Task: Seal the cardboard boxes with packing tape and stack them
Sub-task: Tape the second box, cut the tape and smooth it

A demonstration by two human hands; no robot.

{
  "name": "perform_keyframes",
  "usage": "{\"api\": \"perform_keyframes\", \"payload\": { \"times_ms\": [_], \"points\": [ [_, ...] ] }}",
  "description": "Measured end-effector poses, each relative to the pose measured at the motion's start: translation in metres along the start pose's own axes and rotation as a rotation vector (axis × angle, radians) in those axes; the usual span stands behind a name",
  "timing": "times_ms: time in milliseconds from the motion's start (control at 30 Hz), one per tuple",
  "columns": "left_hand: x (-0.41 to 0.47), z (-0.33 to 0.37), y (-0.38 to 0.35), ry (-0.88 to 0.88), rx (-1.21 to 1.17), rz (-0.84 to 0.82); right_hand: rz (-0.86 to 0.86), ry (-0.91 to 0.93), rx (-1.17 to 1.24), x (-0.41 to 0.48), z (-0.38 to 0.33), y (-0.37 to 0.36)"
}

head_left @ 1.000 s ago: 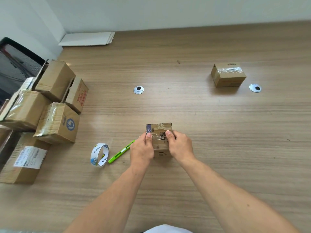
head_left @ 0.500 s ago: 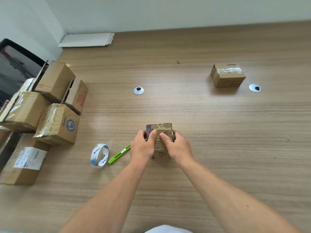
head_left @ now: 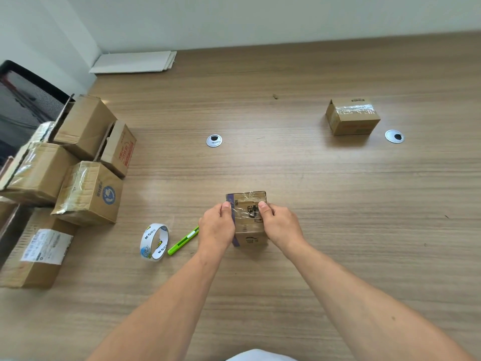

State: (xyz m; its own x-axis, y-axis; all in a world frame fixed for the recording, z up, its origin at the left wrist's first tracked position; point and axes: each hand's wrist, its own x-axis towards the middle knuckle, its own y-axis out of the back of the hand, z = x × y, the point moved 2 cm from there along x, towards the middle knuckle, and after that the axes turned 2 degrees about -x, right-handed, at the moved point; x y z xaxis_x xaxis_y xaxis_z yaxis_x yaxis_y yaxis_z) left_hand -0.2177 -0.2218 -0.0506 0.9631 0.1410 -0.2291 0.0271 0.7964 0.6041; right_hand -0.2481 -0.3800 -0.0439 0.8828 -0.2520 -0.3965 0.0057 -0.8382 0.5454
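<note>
The left grip is clamped on the left side of a small cardboard box, with its thumb laid over the box's top left edge. The right grip is clamped on the right side in the same way, its thumb lying on the top face. Both thumbs lie on shiny clear tape that runs across the top of the box. A purple strip runs along the box's left edge, and dark print shows between the thumbs. The box sits upright on the table, in the near middle, straight in front of the person.

Just to the left of the left grip lies a green cutter, angled toward the wrist. Beside the cutter a tape roll stands on its edge, white with blue and yellow print.

Farther out, two round metal cable ports are set into the wood. Near the right one stands a taped box, alone and well apart from the held box.

Along the table's left side is a cluster of larger boxes: one with a round blue logo, one with red print, one with a white label, and others behind. A black mesh chair stands past them. Flat white sheets lie at the far corner by the wall.
</note>
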Motion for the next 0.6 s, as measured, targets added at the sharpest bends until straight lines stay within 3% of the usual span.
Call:
{"api": "perform_keyframes", "payload": {
  "times_ms": [233,600],
  "points": [
    [-0.017,0.001,-0.006,-0.045,-0.053,0.004,0.073,-0.004,-0.002,-0.002,-0.006,-0.009],
    [-0.004,-0.005,0.000,-0.025,-0.018,-0.063,0.056,0.004,-0.021,0.005,0.000,0.000]
  ]
}}
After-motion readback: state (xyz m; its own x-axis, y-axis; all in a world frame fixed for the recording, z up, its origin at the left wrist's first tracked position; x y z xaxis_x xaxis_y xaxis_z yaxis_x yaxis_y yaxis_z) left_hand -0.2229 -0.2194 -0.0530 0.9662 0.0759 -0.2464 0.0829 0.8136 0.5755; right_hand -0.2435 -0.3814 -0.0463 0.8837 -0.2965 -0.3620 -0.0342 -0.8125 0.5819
